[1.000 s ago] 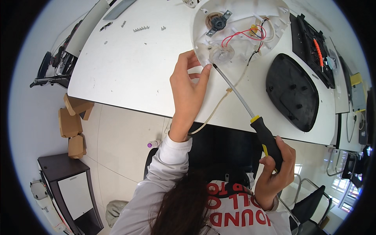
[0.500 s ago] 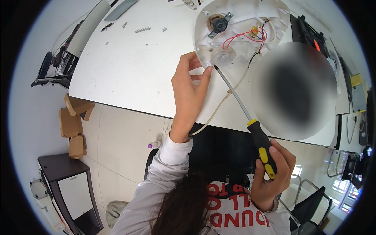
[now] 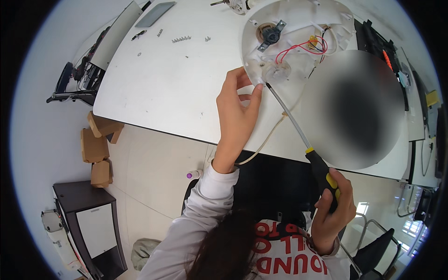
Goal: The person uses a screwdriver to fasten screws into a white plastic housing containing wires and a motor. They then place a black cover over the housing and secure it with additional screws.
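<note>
A shallow white plastic housing (image 3: 298, 23) lies on the table at the top of the view. My left hand (image 3: 239, 109) grips its near left rim, thumb on top and fingers curled beneath. A dark motor-like part with a metal bracket (image 3: 270, 35), red wires (image 3: 298, 45) and a translucent round piece (image 3: 276, 72) sit inside. In my right hand (image 3: 337, 212) is a screwdriver (image 3: 290, 116) with a black and yellow handle, slanting up and left. Its dark tip meets the housing's near edge beside my left thumb; whether a screw is under it cannot be made out.
Several small screws (image 3: 182, 39) lie on the white table (image 3: 158, 88), with a grey tray-like piece (image 3: 155, 15) behind. A pale cable (image 3: 266, 140) runs over the near edge. A large blurred patch (image 3: 322, 135) hides the right side. Cardboard boxes (image 3: 95, 144) stand at left.
The screwdriver handle has turned in my right hand, and its yellow inlays face differently. My left hand keeps its grip on the rim. The whole view has shifted slightly.
</note>
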Motion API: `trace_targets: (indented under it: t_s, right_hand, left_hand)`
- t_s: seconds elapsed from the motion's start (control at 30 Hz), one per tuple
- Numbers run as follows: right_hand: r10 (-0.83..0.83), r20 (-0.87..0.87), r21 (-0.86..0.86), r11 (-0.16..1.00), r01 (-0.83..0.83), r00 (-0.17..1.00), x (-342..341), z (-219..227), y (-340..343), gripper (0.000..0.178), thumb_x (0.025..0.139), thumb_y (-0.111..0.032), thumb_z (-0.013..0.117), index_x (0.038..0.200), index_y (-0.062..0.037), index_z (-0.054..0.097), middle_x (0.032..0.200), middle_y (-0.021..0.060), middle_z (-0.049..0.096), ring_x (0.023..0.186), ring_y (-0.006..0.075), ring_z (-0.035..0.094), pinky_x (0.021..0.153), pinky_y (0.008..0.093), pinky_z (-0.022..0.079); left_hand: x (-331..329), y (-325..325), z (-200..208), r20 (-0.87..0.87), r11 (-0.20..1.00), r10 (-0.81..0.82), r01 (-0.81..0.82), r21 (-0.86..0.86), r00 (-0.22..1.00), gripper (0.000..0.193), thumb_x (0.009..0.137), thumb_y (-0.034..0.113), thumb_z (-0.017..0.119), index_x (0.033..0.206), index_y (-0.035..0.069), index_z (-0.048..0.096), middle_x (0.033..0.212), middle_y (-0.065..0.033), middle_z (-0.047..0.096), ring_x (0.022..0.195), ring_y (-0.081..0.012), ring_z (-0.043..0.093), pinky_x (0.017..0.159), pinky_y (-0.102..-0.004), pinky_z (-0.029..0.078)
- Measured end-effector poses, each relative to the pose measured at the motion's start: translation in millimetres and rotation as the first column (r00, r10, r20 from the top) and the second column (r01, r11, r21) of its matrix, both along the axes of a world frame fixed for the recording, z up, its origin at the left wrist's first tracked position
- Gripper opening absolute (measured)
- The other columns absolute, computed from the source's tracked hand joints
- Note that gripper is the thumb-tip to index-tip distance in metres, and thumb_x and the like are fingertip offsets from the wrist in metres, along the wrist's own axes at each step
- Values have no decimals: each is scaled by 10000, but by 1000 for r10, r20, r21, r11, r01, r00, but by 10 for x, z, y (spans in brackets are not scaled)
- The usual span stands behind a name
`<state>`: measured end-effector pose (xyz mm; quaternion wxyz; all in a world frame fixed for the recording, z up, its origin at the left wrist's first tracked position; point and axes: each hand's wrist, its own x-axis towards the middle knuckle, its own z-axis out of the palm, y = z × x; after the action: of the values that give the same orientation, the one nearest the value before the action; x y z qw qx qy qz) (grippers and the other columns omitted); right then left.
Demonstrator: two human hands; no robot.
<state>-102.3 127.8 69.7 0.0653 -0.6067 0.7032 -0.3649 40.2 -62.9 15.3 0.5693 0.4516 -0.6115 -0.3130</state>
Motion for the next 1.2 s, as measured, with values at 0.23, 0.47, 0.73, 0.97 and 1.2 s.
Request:
trace_targets:
  t_s: [0.23, 0.47, 0.73, 0.97, 1.2]
  right_hand:
    - [-43, 242, 66, 997, 28, 969, -9, -69, -35, 320, 935, -254, 421, 1067, 16, 529, 738, 100, 550, 432, 106, 482, 399, 206, 356]
    - [-51, 627, 139, 989, -48, 778, 16, -174, -32, 364, 955, -278, 357, 1141, 17, 463, 814, 109, 554, 409, 38, 434, 363, 158, 321]
    - [6, 972, 87, 918, -386, 236, 157, -225, -5, 423, 968, -290, 285, 1292, -23, 236, 974, 166, 507, 406, 46, 415, 358, 158, 351]
    - [-152, 930, 7, 917, -398, -336, 106, -160, -25, 429, 966, -322, 291, 1301, -60, 235, 985, 135, 451, 402, 33, 350, 318, 144, 325]
    - [-241, 680, -43, 930, -366, -693, 114, -148, -33, 398, 976, -288, 265, 1324, -98, 230, 976, 101, 431, 433, 26, 347, 343, 118, 347]
  left_hand:
    - [-9, -6, 1, 14, 1000, 7, -6, -16, 1000, 328, 776, 22, 619, 1072, -20, 486, 938, -132, 599, 873, -199, 600, 599, -258, 509]
    - [-23, -17, -38, 21, 999, 16, -15, -35, 1000, 357, 771, 17, 617, 1095, -26, 473, 953, -143, 589, 876, -205, 593, 603, -262, 516]
    - [-26, 8, 7, 10, 1000, -18, 18, 5, 1000, 345, 783, 20, 609, 1098, -15, 470, 1017, -119, 568, 930, -193, 574, 661, -275, 517]
    - [-19, 18, 4, 6, 999, -28, 28, 41, 1000, 335, 790, 22, 601, 1095, -13, 469, 1048, -111, 558, 951, -193, 567, 693, -282, 516]
    - [-15, 18, -6, 18, 1000, -5, 4, 15, 1000, 353, 776, 17, 600, 1101, -13, 466, 987, -131, 575, 903, -203, 582, 634, -273, 514]
